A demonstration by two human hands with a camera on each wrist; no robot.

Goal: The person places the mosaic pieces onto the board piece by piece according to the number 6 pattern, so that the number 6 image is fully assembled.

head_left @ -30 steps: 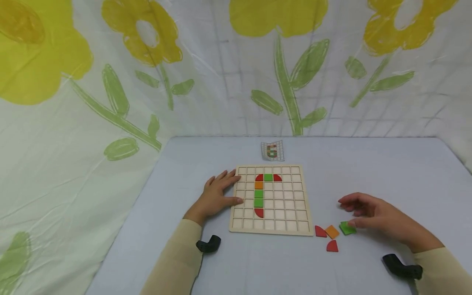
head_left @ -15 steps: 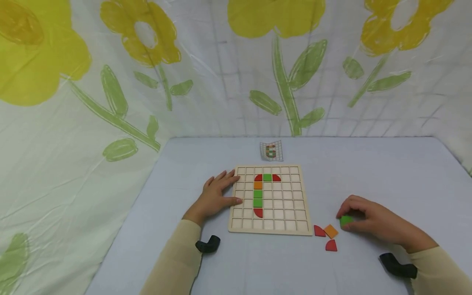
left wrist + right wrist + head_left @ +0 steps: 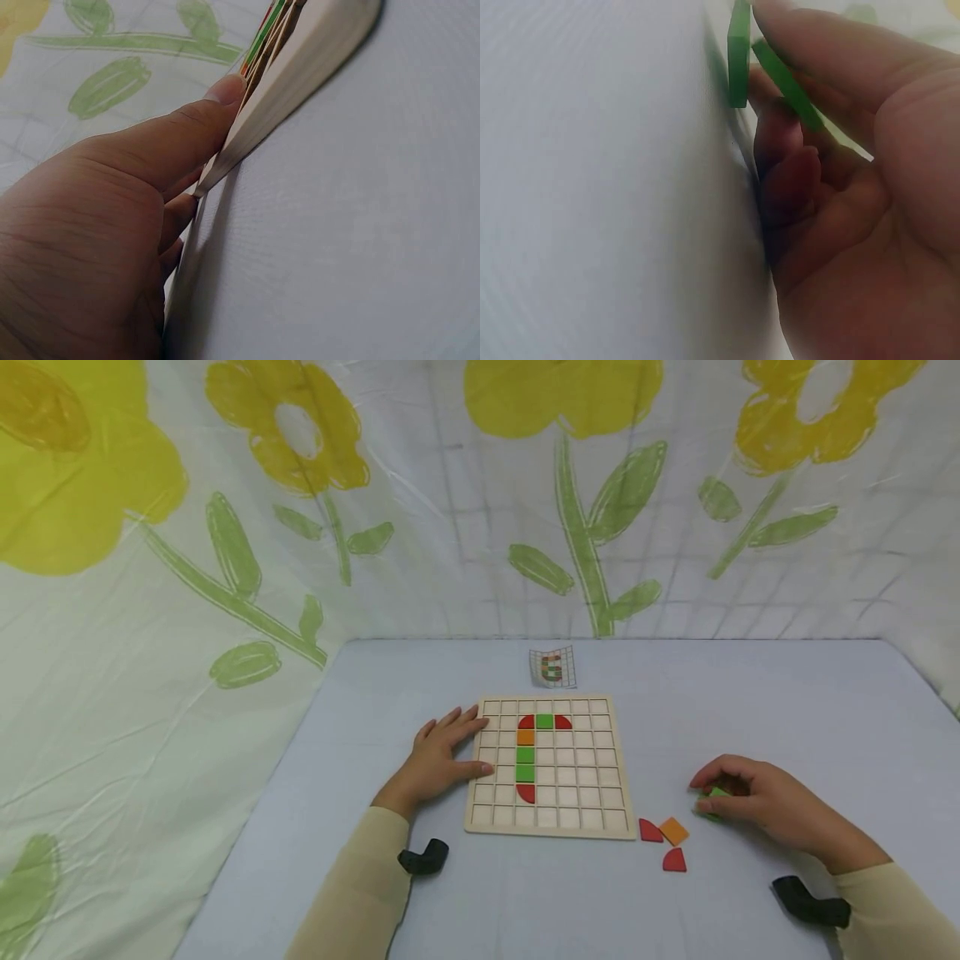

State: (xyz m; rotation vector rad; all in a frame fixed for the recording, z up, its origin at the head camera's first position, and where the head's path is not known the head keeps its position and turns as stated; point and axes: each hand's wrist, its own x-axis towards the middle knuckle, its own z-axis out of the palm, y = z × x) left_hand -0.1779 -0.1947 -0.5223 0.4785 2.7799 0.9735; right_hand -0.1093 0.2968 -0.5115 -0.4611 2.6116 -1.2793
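Observation:
My left hand point(image 3: 437, 762) rests against the left edge of a wooden grid board point(image 3: 577, 822), fingers spread and thumb on its rim. In the board's cells sit red quarter-round tiles point(image 3: 527, 793), green square tiles point(image 3: 525, 755) and an orange square tile point(image 3: 525, 737). Right of the board, my right hand point(image 3: 776, 806) holds green square tiles between thumb and curled fingers, low over the table. The right wrist view shows two: one green tile point(image 3: 739, 64) on edge beside the table, another green tile point(image 3: 787, 84) tilted inside the hand. The fingers partly hide them.
Two red quarter-round tiles point(image 3: 675, 860) and a loose orange square tile point(image 3: 674, 832) lie near the board's lower right corner. Behind the board is a small printed pattern card point(image 3: 552, 667). A flower-patterned curtain point(image 3: 450, 527) hangs beyond the table point(image 3: 420, 677).
My right hand has closed its fingers around the green tiles, which have shifted and tilted within its grasp. The left hand and the board have stayed in place.

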